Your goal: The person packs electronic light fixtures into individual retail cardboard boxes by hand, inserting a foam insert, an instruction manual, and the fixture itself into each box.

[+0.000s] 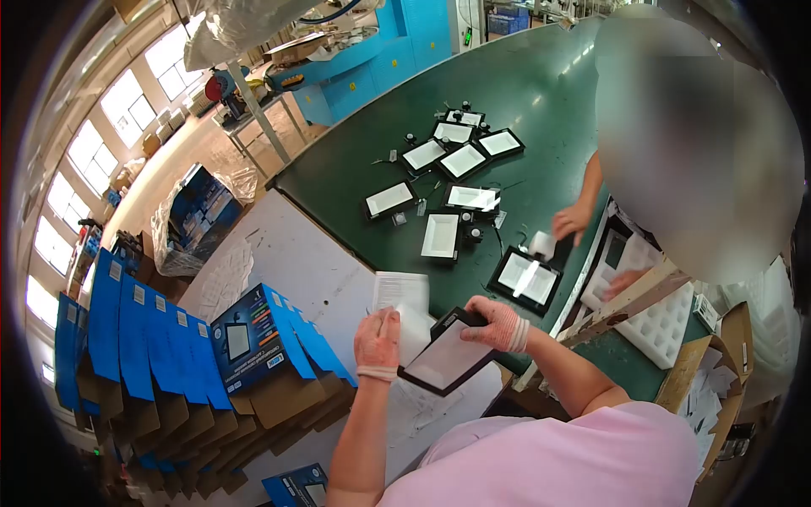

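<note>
My right hand (500, 325), in a light work glove, grips the upper corner of a black-framed LED floodlight (448, 359) with a pale front panel. The floodlight is held tilted over the white-topped table (317, 291). My left hand (377, 342), gloved too, has its fingers pressed together on a white foam piece (413, 332) beside the floodlight's left edge. Just behind that foam lies a printed leaflet (400, 289). Upright blue cartons (247, 338) with open flaps stand in a row left of my left hand.
Several floodlights (440, 235) lie on the green table (338, 182) ahead. Across from me, a co-worker's hand (572, 223) reaches near another floodlight (525, 279). White foam trays (646, 325) and a carton of papers (705, 397) are at the right.
</note>
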Demonstrator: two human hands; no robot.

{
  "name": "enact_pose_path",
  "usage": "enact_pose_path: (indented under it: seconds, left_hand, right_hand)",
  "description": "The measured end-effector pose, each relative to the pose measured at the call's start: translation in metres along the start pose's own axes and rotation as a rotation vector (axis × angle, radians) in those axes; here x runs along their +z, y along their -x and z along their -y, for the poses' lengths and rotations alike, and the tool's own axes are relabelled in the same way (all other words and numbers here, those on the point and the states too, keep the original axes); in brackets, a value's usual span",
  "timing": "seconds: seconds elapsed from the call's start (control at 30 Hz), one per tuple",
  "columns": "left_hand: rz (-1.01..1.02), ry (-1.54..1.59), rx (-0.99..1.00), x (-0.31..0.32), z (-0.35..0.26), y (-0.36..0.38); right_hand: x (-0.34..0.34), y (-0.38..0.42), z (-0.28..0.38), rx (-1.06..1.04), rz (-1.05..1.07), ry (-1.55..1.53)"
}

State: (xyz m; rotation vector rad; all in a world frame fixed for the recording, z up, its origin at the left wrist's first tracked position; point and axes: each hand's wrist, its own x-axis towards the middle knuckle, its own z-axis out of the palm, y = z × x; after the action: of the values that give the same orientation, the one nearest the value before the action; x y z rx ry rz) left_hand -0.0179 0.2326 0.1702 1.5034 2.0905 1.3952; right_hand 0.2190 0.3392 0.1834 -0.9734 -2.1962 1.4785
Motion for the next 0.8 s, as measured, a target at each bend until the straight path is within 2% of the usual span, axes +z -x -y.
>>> enact_pose_path:
  seconds: [0.1, 0.13, 0.27, 0.3, 0.37, 0.47, 0.57, 0.6, 0.7, 0.73, 0.8]
  left_hand:
    - [-0.127, 0.008, 0.089, -0.01, -0.014, 0.018]
    - [-0.16, -0.038, 0.172, -0.009, -0.005, 0.021]
    - [-0.155, -0.078, 0.186, -0.012, 0.013, 0.033]
    - [-0.093, -0.058, 0.117, -0.022, 0.01, 0.033]
    - [-0.192, -0.287, 0.24, -0.062, 0.003, 0.033]
    - [-0.238, -0.583, 0.334, -0.143, -0.021, 0.021]
    - [0.017, -1.214, 0.383, -0.187, -0.006, 0.007]
    - [0.146, -1.314, 0.373, -0.193, 0.012, 0.008]
    - [0.442, -1.343, 0.432, -0.196, 0.049, 0.003]
    - [0.443, -1.328, 0.5, -0.195, 0.047, -0.001]
    - [0.477, -1.452, 0.502, -0.187, 0.062, -0.012]
  right_hand:
    - [0.011, 0.002, 0.002, 0.017, -0.008, -0.019]
    - [0.015, 0.005, -0.001, 0.01, -0.017, -0.006]
    - [0.03, 0.005, -0.002, 0.091, 0.009, 0.006]
    - [0.032, 0.006, 0.002, 0.155, 0.02, -0.014]
    - [0.037, 0.007, -0.01, 0.16, 0.016, 0.012]
    - [0.043, 0.013, -0.01, 0.128, 0.025, 0.341]
    - [0.059, 0.011, -0.012, 0.078, 0.126, 0.63]
    - [0.067, 0.009, -0.019, 0.064, 0.168, 0.704]
    - [0.077, 0.007, -0.013, 0.087, 0.198, 0.765]
    - [0.078, 0.01, -0.01, 0.115, 0.194, 0.754]
    - [0.077, 0.008, -0.011, 0.138, 0.263, 0.78]
